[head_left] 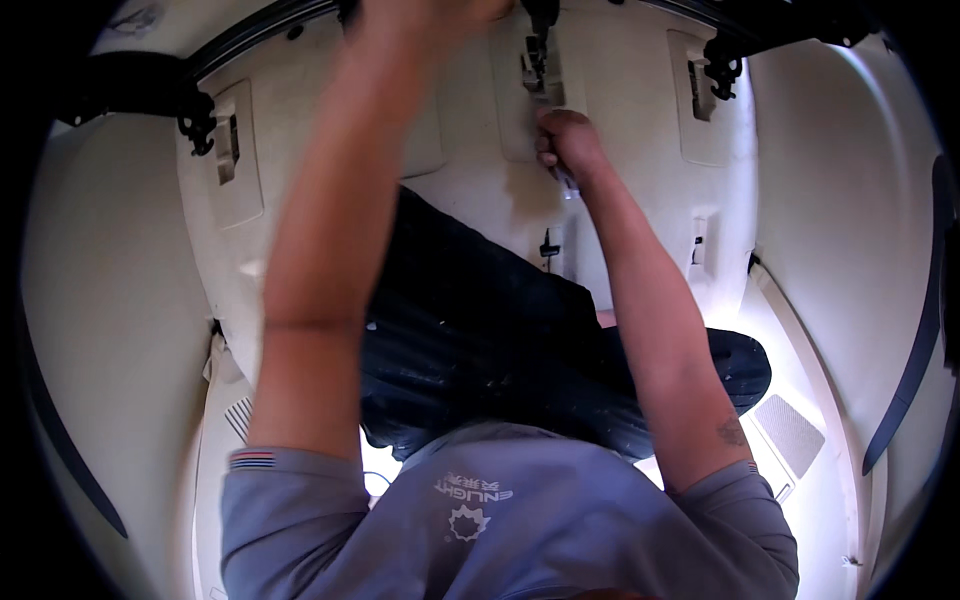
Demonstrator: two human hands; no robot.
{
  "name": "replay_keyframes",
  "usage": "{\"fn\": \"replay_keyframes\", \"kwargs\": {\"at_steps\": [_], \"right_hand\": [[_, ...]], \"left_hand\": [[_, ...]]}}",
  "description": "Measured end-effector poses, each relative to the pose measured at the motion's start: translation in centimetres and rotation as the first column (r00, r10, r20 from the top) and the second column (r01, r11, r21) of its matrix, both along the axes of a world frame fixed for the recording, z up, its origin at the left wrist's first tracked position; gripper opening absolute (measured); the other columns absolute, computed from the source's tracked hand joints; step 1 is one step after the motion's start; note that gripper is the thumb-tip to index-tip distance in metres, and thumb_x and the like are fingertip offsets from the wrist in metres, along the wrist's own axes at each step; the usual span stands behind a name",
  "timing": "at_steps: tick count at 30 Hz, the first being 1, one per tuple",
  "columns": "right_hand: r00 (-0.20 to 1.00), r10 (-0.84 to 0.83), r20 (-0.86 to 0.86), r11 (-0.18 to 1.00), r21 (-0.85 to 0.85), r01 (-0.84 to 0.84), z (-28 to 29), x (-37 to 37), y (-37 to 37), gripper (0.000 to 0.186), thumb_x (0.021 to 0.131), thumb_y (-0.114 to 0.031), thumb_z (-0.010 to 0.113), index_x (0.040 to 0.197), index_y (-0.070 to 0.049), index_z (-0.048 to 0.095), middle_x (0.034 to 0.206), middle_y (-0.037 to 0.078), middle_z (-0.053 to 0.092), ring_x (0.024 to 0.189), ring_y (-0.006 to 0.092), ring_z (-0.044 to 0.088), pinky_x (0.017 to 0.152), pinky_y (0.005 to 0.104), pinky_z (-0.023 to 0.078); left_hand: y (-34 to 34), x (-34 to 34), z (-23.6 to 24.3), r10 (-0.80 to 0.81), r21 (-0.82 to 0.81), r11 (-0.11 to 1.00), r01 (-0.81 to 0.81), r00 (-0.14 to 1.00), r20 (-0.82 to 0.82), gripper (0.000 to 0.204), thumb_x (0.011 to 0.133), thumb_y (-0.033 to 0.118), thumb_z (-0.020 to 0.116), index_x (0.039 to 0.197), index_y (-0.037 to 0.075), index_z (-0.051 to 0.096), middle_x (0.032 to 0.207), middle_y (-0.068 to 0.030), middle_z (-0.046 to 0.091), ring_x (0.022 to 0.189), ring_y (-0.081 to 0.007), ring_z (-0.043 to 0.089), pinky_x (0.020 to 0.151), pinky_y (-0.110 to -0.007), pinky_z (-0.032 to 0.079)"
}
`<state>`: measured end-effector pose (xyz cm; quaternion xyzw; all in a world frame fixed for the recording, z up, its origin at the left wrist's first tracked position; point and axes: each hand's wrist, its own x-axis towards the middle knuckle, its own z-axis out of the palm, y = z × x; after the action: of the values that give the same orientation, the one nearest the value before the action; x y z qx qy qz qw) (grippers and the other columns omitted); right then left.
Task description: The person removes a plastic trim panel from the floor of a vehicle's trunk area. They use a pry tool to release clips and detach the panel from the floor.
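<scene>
My right hand [572, 145] is closed around a slim hand tool, whose shiny, pale end [569, 188] sticks out below the fist. Most of the tool is hidden by my fingers, so its exact kind does not show. Just above the fist, a black metal fitting [536, 65] sits in a recess of the beige panel [470, 210]. Smeared by motion, my left hand [430, 12] reaches to the upper edge of the picture and is partly cut off. Its fingers cannot be made out, nor whether it holds anything.
Black brackets with hooked ends stand at the left [197, 122] and right [724, 68] of the panel. Lower down are a small black clip [549, 250] and another recess [699, 240]. Pale curved walls rise on both sides. My legs [480, 330] in dark trousers lie folded before me.
</scene>
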<state>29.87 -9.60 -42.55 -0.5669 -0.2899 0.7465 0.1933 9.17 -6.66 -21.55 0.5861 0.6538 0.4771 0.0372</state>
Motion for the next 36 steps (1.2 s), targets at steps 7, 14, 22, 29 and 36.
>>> {"fn": "replay_keyframes", "kwargs": {"at_steps": [7, 14, 22, 29, 36], "right_hand": [[0.998, 0.027, -0.055, 0.999, 0.044, -0.025, -1.7, -0.8, 0.8, 0.017, 0.096, -0.014, 0.054, 0.083, -0.002, 0.054, 0.064, 0.006, 0.053, 0.046, 0.0181, 0.050, 0.041, 0.0334, 0.039], [0.807, 0.337, 0.484, 0.902, 0.078, -0.424, 1.9, -1.4, -1.6, 0.020, 0.089, -0.013, 0.058, 0.082, 0.005, 0.057, 0.066, 0.011, 0.057, 0.051, 0.0208, 0.056, 0.042, 0.0365, 0.044], [0.493, 0.429, 0.756, 0.729, 0.032, -0.684, 4.4, -4.0, -0.7, 0.025, 0.081, -0.012, 0.059, 0.087, 0.012, 0.060, 0.077, 0.026, 0.065, 0.067, 0.0372, 0.066, 0.059, 0.0477, 0.053], [0.424, 0.052, 0.904, 0.707, 0.267, -0.655, -1.5, -3.4, -5.0, 0.027, 0.083, -0.020, 0.060, 0.090, 0.006, 0.062, 0.084, 0.028, 0.067, 0.085, 0.0414, 0.067, 0.077, 0.0495, 0.054], [0.493, 0.060, 0.868, 0.719, 0.305, -0.624, 0.3, -3.7, -4.8, 0.026, 0.083, -0.019, 0.061, 0.096, 0.004, 0.057, 0.084, 0.029, 0.066, 0.088, 0.0452, 0.065, 0.077, 0.0516, 0.052]], "left_hand": [[-7.3, 7.3, -14.9, 0.235, -0.804, 0.552, 0.221, 0.884, 0.405, 0.051, 0.089, 0.047, 0.065, 0.086, -0.004, 0.067, 0.075, -0.0165, 0.068, 0.073, -0.0313, 0.066, 0.070, -0.042, 0.051], [-5.9, 6.6, -19.1, 0.198, -0.854, 0.506, 0.125, 0.946, 0.256, 0.043, 0.088, 0.039, 0.066, 0.095, -0.003, 0.069, 0.100, -0.0225, 0.069, 0.100, -0.0365, 0.066, 0.087, -0.044, 0.052], [-0.6, 2.3, -23.4, -0.112, -0.743, 0.642, 0.190, 0.982, 0.155, 0.038, 0.088, 0.021, 0.061, 0.125, 0.016, 0.063, 0.121, -0.0150, 0.065, 0.111, -0.0357, 0.061, 0.093, -0.043, 0.050], [0.7, 3.3, -23.9, -0.208, -0.780, 0.593, 0.200, 0.974, 0.091, 0.041, 0.092, 0.028, 0.060, 0.131, 0.020, 0.059, 0.124, -0.0140, 0.064, 0.114, -0.0340, 0.060, 0.094, -0.045, 0.049], [3.0, 2.2, -24.7, -0.390, -0.795, 0.585, 0.161, 0.915, -0.102, 0.035, 0.090, 0.031, 0.060, 0.121, 0.016, 0.065, 0.115, -0.0131, 0.067, 0.107, -0.0356, 0.063, 0.089, -0.047, 0.051]]}}
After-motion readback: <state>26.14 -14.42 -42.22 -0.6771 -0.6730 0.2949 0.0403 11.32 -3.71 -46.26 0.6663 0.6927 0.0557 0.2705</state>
